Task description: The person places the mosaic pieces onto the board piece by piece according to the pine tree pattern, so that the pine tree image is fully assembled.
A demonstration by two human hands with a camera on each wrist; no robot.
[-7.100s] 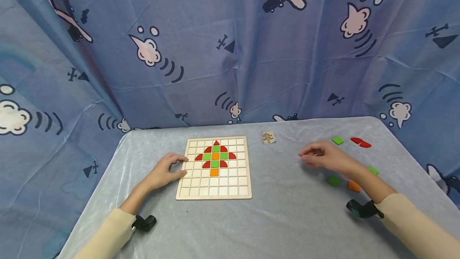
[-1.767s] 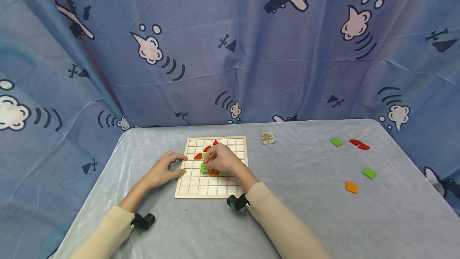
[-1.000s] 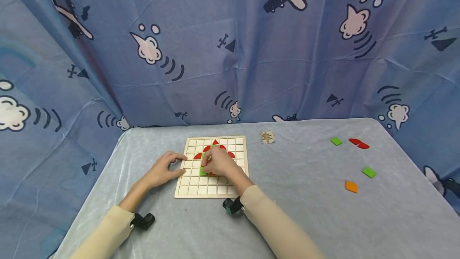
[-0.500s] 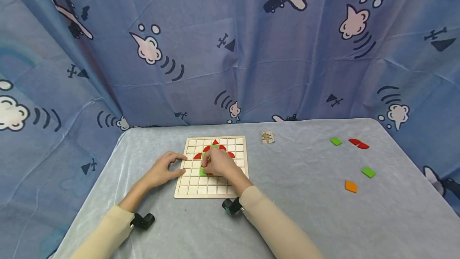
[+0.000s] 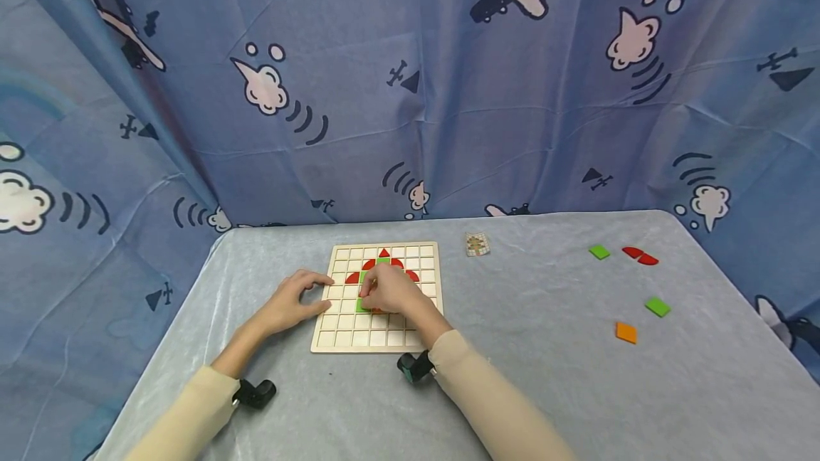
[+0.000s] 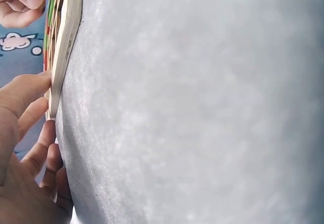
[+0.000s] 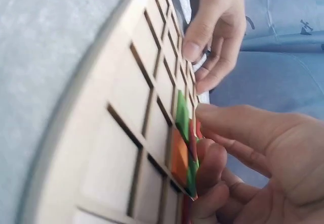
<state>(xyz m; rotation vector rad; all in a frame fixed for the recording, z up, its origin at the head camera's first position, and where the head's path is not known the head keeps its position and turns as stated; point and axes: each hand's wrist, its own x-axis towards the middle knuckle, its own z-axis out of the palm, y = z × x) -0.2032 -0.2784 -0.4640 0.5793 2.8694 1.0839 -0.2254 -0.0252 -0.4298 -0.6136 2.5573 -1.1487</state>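
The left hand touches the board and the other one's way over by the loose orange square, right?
Not quite: the right hand is over the board, not by the loose orange square, as the head view shows. The left hand does touch it.

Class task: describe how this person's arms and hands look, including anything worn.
Left sleeve and right sleeve: long, plain, cream. Left wrist camera and right wrist camera: black, the right one with a greenish patch. Left hand and right hand: no gloves.

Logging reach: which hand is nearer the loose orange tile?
Right. The right hand is over the board, left of the loose orange tile; the left hand is farther, at the board's left edge.
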